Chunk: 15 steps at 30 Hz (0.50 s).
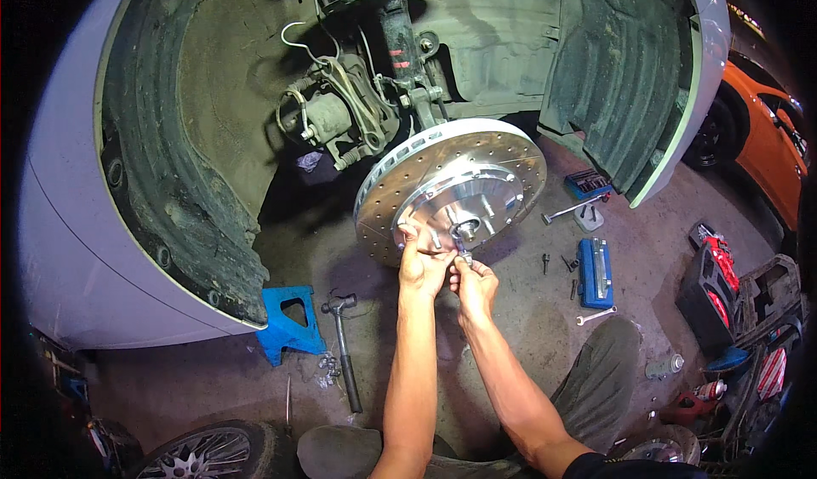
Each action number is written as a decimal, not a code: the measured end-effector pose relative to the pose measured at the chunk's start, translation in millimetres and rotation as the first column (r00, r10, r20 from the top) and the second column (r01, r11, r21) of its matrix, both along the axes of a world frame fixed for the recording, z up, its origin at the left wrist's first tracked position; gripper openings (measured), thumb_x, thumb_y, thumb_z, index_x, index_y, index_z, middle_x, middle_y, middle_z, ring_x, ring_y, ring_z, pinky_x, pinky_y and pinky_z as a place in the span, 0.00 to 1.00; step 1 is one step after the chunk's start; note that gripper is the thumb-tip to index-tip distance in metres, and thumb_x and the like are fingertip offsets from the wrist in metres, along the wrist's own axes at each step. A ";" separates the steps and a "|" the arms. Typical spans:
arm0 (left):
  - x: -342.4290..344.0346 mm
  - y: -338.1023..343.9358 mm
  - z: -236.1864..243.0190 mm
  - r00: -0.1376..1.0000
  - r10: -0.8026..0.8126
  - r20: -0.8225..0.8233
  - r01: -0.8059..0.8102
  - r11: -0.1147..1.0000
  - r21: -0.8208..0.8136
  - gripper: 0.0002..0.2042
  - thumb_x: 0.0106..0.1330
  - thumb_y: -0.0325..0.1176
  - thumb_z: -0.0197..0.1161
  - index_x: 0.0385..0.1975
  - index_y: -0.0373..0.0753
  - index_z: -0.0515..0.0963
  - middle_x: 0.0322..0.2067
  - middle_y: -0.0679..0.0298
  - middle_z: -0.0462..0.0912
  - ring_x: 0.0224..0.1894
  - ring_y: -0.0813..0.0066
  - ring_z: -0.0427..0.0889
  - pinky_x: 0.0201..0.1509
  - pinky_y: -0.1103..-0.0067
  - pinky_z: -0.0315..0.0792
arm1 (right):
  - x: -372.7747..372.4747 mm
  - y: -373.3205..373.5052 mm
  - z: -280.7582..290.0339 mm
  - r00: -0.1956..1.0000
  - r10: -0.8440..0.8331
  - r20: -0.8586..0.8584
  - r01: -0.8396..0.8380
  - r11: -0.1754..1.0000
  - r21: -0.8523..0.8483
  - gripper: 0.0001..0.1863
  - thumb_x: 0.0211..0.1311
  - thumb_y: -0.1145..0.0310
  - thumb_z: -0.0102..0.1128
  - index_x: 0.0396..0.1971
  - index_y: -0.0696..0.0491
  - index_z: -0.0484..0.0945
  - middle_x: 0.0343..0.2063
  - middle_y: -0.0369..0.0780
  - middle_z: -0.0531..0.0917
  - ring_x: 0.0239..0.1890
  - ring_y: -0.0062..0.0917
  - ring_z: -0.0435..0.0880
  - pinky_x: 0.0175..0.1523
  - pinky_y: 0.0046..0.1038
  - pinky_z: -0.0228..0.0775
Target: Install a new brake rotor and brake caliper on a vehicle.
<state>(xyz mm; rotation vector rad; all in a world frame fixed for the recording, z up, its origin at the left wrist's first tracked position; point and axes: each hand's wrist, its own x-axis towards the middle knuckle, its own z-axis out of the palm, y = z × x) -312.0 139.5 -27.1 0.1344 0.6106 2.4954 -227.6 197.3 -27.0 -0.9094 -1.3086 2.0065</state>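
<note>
A drilled and slotted brake disc (451, 151) with a shiny hat sits on the wheel hub, its studs (488, 204) poking through. My left hand (420, 262) is against the lower left of the disc's hat, thumb stretched up and apart from the fingers, which point toward my right hand. Just right of it, my right hand (475, 287) pinches something small and slim below the hub's centre bore; its kind is hidden by the fingertips. Up and left of the disc hangs a brake caliper (328, 115) on a bent wire hook (298, 41). A suspension strut (398, 41) rises behind.
A blue stand (291, 322) and a hammer (344, 351) are at left. Right of the disc lie a blue case (596, 275), a combination spanner (596, 316), a ratchet (574, 211) and loose bolts (546, 263). A wheel (208, 458) lies lower left; a dark tool box (708, 296) stands at right.
</note>
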 end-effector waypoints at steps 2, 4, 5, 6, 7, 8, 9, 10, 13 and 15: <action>2.1 -1.0 2.3 0.997 0.060 0.042 -0.058 0.997 -0.048 0.44 0.57 0.67 0.60 0.65 0.40 0.61 0.63 0.52 0.64 0.64 0.46 0.63 0.70 0.46 0.49 | 7.9 2.9 8.5 0.996 0.088 0.025 -0.086 0.994 -0.062 0.16 0.71 0.59 0.54 0.34 0.58 0.74 0.19 0.38 0.80 0.13 0.16 0.72 0.17 0.17 0.62; 1.1 -0.4 2.1 0.998 0.053 0.033 -0.052 0.998 -0.026 0.43 0.57 0.67 0.60 0.64 0.40 0.61 0.63 0.51 0.65 0.64 0.46 0.63 0.70 0.45 0.50 | 10.9 4.9 12.8 0.989 0.145 0.028 -0.132 0.954 -0.268 0.25 0.73 0.49 0.46 0.28 0.56 0.76 0.15 0.36 0.78 0.09 0.14 0.67 0.12 0.17 0.52; 1.2 0.6 2.5 0.999 0.045 0.020 -0.045 0.999 -0.003 0.43 0.57 0.67 0.59 0.64 0.40 0.62 0.62 0.51 0.65 0.63 0.46 0.64 0.70 0.45 0.50 | 12.7 7.4 11.6 0.989 0.142 0.029 -0.129 0.956 -0.265 0.25 0.73 0.49 0.46 0.28 0.56 0.76 0.15 0.36 0.78 0.09 0.14 0.67 0.12 0.17 0.52; 0.5 0.9 1.4 1.000 0.013 0.012 -0.014 1.000 0.022 0.43 0.57 0.67 0.58 0.64 0.40 0.62 0.61 0.51 0.66 0.62 0.46 0.65 0.70 0.46 0.50 | 14.5 10.4 8.8 0.982 0.184 0.034 -0.168 0.949 -0.266 0.26 0.74 0.47 0.44 0.28 0.56 0.76 0.15 0.36 0.78 0.10 0.14 0.68 0.13 0.17 0.53; -0.8 0.3 -0.6 1.000 0.015 0.010 -0.016 1.000 0.022 0.43 0.57 0.67 0.58 0.64 0.40 0.62 0.61 0.51 0.66 0.62 0.46 0.65 0.70 0.46 0.50 | 14.0 9.5 10.4 0.972 0.230 0.036 -0.213 0.940 -0.268 0.28 0.74 0.46 0.41 0.28 0.56 0.76 0.15 0.36 0.78 0.10 0.15 0.69 0.13 0.17 0.54; -1.8 -0.7 -2.7 1.000 0.019 0.014 -0.019 0.999 0.026 0.43 0.57 0.67 0.58 0.64 0.40 0.62 0.61 0.50 0.67 0.62 0.46 0.65 0.70 0.46 0.50 | 14.8 6.0 16.0 0.968 0.245 0.050 -0.224 0.938 -0.267 0.30 0.74 0.44 0.39 0.28 0.57 0.76 0.16 0.36 0.79 0.11 0.16 0.71 0.14 0.18 0.57; -3.2 -1.7 -4.6 1.000 0.023 0.019 -0.023 0.999 0.029 0.43 0.57 0.68 0.58 0.64 0.40 0.61 0.60 0.50 0.67 0.62 0.46 0.65 0.70 0.46 0.50 | 9.7 -0.8 12.8 0.968 0.248 0.048 -0.227 0.937 -0.266 0.30 0.74 0.44 0.39 0.28 0.57 0.76 0.16 0.36 0.79 0.11 0.16 0.71 0.14 0.18 0.57; 0.8 -1.0 0.4 0.999 0.012 0.039 -0.013 1.000 0.028 0.44 0.56 0.67 0.59 0.64 0.39 0.61 0.59 0.50 0.68 0.61 0.44 0.65 0.70 0.46 0.51 | 5.5 -8.3 9.6 0.986 0.096 0.136 -0.097 0.995 0.007 0.32 0.73 0.42 0.37 0.27 0.57 0.76 0.16 0.36 0.79 0.12 0.17 0.72 0.15 0.19 0.59; 6.7 1.1 8.2 0.993 0.072 0.094 -0.068 0.997 -0.042 0.43 0.56 0.67 0.60 0.64 0.40 0.61 0.59 0.50 0.68 0.61 0.45 0.65 0.70 0.46 0.52 | 4.0 -7.5 6.1 0.971 -0.075 0.229 -0.006 0.942 0.335 0.36 0.72 0.39 0.33 0.27 0.59 0.76 0.17 0.37 0.79 0.13 0.20 0.75 0.18 0.23 0.65; 5.9 -1.3 7.4 0.994 0.052 0.094 -0.049 0.998 -0.032 0.44 0.55 0.67 0.61 0.64 0.40 0.61 0.60 0.51 0.67 0.62 0.46 0.64 0.70 0.46 0.51 | 2.2 -0.8 4.4 0.972 0.136 0.192 -0.108 0.983 -0.150 0.35 0.71 0.39 0.39 0.29 0.60 0.76 0.18 0.39 0.80 0.13 0.21 0.76 0.21 0.24 0.68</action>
